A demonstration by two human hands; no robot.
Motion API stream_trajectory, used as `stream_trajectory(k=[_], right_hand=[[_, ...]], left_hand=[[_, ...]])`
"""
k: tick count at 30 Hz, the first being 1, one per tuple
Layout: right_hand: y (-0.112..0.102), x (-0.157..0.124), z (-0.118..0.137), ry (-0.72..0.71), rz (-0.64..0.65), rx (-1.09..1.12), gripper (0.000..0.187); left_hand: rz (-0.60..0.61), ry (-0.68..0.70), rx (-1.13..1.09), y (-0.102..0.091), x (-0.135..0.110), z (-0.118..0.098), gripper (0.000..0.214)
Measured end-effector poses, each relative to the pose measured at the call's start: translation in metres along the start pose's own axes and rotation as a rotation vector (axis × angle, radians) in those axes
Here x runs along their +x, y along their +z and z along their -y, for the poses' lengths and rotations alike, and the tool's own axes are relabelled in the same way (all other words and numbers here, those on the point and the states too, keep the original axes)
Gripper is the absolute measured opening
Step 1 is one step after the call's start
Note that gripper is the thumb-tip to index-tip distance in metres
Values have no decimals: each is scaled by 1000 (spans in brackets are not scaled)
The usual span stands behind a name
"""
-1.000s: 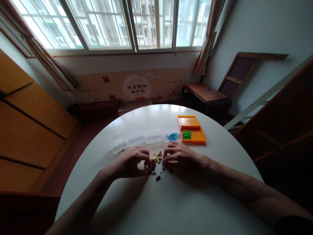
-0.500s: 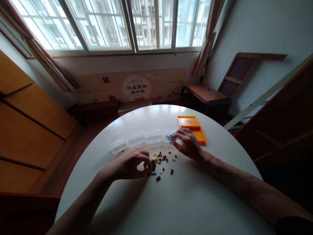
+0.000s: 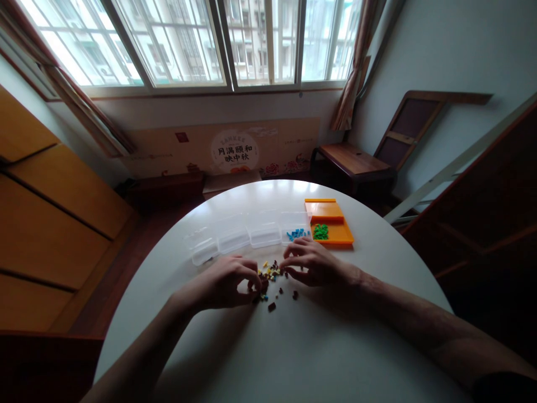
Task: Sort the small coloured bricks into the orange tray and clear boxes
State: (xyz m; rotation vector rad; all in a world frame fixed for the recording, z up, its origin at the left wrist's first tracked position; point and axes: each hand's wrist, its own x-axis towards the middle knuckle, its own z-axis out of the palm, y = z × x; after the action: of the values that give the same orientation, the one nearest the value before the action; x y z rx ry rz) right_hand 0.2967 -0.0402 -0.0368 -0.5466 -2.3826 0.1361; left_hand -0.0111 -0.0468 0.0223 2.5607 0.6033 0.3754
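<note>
A small heap of tiny coloured pieces (image 3: 272, 275), yellow, dark brown and blue, lies on the round white table (image 3: 293, 347). My left hand (image 3: 229, 282) rests at the heap's left edge with its fingers curled in a pinch. My right hand (image 3: 312, 263) sits at the heap's right edge, fingertips pressed together over the pieces. What either pinch holds is too small to make out. Behind the heap stands a row of clear boxes (image 3: 235, 238); the rightmost (image 3: 297, 234) holds blue pieces. An orange tray (image 3: 333, 215) beside it holds green pieces (image 3: 320, 231).
A low wooden bench (image 3: 352, 159) and a leaning wooden frame (image 3: 413, 126) stand beyond the table on the right. Wooden cabinets (image 3: 46, 224) line the left wall. A wide window (image 3: 201, 39) fills the far wall. A few brown pieces (image 3: 272, 306) lie apart from the heap.
My right hand went from the heap to the clear box with blue pieces, then came back to the heap's right edge. My left hand stayed at the heap.
</note>
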Motion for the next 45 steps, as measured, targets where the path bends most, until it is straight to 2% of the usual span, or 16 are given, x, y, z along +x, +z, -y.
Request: stream_trajectory(k=[2, 7, 18, 25, 27, 30, 34, 38, 42, 45], right_hand=[[-1, 2, 4, -53, 53, 15, 15], [-2, 3, 6, -74, 164, 7, 24], [-4, 5, 7, -113, 211, -52, 14], [2, 4, 4, -115, 244, -65, 14], [3, 3, 4, -99, 221, -56, 14], [4, 2, 2, -30, 105, -59, 17], [3, -3, -7, 226, -115, -145, 16], [5, -8, -21, 423, -201, -230, 12], [7, -9, -24, 477, -239, -221, 10], [6, -6, -15, 402, -261, -164, 10]], left_hand=[[-4, 5, -1, 0, 1, -1, 27], [-21, 2, -24, 0, 1, -1, 21], [-10, -14, 3, 1, 2, 0, 22], [-19, -25, 67, 4, 1, 5, 10], [-50, -14, 70, 5, 0, 9, 8], [-102, -1, 74, 5, 1, 12, 4], [-155, 23, 74, 5, 2, 13, 6], [-204, 56, 92, 5, 1, 16, 6], [-280, 47, 114, 6, 2, 17, 8], [-378, -27, 37, 12, 5, 13, 11]])
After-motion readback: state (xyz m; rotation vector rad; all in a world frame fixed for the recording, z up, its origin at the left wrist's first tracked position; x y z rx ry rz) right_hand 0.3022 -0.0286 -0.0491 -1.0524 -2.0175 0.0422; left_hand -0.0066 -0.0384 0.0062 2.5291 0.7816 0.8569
